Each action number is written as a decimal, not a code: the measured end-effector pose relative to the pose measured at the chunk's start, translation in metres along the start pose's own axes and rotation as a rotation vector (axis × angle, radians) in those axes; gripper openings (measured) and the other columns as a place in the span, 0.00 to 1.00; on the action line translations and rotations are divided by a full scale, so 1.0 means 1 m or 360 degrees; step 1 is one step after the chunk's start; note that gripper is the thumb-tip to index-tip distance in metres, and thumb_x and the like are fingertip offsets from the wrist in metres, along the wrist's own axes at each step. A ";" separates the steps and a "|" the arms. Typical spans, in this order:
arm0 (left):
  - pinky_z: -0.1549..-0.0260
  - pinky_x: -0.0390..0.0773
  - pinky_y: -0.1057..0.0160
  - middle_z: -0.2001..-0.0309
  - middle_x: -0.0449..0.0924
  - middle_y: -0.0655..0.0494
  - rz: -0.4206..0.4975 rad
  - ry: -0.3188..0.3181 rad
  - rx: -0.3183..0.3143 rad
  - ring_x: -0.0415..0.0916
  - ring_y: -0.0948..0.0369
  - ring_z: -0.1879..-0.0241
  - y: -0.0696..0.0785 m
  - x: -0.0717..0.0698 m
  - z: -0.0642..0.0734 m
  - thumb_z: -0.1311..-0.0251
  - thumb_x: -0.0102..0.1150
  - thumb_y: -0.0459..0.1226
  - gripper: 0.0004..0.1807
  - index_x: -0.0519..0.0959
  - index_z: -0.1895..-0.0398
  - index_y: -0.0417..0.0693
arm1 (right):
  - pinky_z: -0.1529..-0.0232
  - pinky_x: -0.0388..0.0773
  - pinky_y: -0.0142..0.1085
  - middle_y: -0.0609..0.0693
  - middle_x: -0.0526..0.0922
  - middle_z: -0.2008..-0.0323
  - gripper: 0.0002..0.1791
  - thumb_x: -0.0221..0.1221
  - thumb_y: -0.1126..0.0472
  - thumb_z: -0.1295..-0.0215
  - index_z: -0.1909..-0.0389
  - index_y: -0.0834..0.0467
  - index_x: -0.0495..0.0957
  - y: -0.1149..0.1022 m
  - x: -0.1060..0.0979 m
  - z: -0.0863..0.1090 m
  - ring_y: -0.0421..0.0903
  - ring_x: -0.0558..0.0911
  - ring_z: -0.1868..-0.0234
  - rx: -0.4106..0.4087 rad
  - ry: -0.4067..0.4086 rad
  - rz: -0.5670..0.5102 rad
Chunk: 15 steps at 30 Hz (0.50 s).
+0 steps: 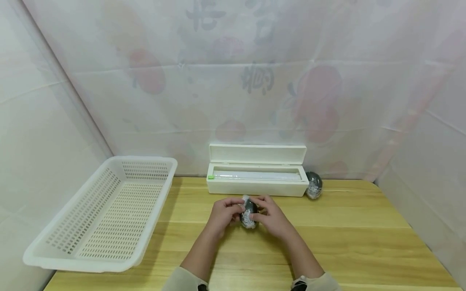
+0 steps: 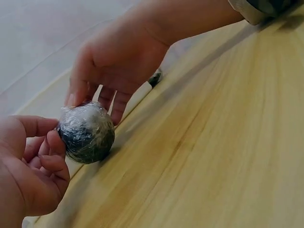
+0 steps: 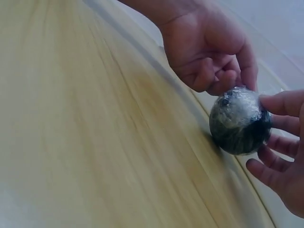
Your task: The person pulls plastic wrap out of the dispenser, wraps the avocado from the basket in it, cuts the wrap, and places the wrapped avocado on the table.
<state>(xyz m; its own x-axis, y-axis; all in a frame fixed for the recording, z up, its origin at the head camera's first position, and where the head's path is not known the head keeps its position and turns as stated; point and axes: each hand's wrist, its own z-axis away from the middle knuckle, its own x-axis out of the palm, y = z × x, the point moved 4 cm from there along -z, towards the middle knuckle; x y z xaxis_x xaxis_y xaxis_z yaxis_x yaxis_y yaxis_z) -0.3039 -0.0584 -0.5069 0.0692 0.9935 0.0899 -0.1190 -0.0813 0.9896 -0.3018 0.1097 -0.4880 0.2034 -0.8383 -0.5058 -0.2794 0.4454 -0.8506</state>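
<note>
A dark green, rounded, avocado-like thing wrapped in cling film point(image 1: 249, 213) is between both hands at the middle of the table. My left hand point(image 1: 224, 213) pinches the film at its left side with thumb and index finger, the other fingers curled in, as the left wrist view shows. From the other side my right hand point(image 1: 271, 215) holds it between thumb and fingers point(image 3: 280, 173). Crinkled, whitish film bunches over its upper side in the right wrist view. Just behind the hands stands a long white box point(image 1: 257, 188) with its lid raised and a roll of cling film point(image 1: 257, 176) inside.
A second dark, film-wrapped thing point(image 1: 314, 185) sits against the box's right end. The large white slotted basket point(image 1: 151, 238) stands at the left of the wooden table point(image 1: 349, 242). Printed pale curtains point(image 1: 233, 101) hang close behind and on both sides.
</note>
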 end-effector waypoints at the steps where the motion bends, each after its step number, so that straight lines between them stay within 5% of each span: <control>1: 0.88 0.64 0.70 0.80 0.77 0.57 0.0038 -0.0006 -0.0031 0.69 0.65 0.85 -0.001 0.000 0.000 0.49 0.63 0.34 0.12 0.83 0.60 0.44 | 0.50 0.71 0.42 0.50 0.69 0.44 0.28 0.63 0.58 0.42 0.38 0.53 0.72 0.000 0.000 0.000 0.50 0.72 0.48 -0.0003 0.0003 -0.0015; 4: 0.87 0.65 0.70 0.80 0.76 0.57 0.0080 0.0011 -0.0034 0.68 0.65 0.85 -0.001 0.000 0.000 0.46 0.63 0.36 0.12 0.82 0.59 0.40 | 0.50 0.72 0.42 0.50 0.71 0.43 0.27 0.64 0.57 0.42 0.40 0.52 0.74 0.000 0.000 0.000 0.51 0.72 0.47 -0.0007 0.0019 -0.0039; 7: 0.85 0.68 0.70 0.78 0.75 0.55 -0.0012 0.0079 0.0084 0.68 0.64 0.83 0.001 0.001 0.000 0.42 0.62 0.40 0.12 0.82 0.61 0.41 | 0.51 0.73 0.41 0.47 0.72 0.43 0.26 0.64 0.53 0.42 0.41 0.49 0.75 0.000 -0.001 0.001 0.48 0.74 0.47 0.0022 0.0050 0.0004; 12: 0.68 0.77 0.63 0.58 0.77 0.56 -0.0454 0.0236 0.0477 0.74 0.60 0.63 0.012 0.003 0.003 0.40 0.59 0.41 0.13 0.81 0.53 0.48 | 0.50 0.74 0.43 0.44 0.72 0.42 0.25 0.61 0.51 0.40 0.41 0.48 0.74 -0.003 -0.001 0.002 0.48 0.75 0.46 0.0017 0.0067 0.0084; 15: 0.49 0.74 0.53 0.38 0.69 0.58 -0.0696 0.0136 0.0593 0.69 0.56 0.42 0.015 0.007 0.006 0.37 0.55 0.40 0.21 0.74 0.40 0.51 | 0.45 0.72 0.49 0.48 0.72 0.40 0.24 0.59 0.50 0.37 0.40 0.49 0.73 -0.005 -0.001 0.003 0.51 0.72 0.41 -0.0046 0.0047 0.0119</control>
<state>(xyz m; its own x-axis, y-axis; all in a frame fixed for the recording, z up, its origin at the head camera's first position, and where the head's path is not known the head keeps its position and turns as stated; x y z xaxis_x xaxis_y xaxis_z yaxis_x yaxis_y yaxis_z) -0.2989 -0.0535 -0.4909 -0.0485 0.9426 -0.3304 0.2607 0.3313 0.9068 -0.2975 0.1092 -0.4838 0.1535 -0.8120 -0.5631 -0.3196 0.4984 -0.8059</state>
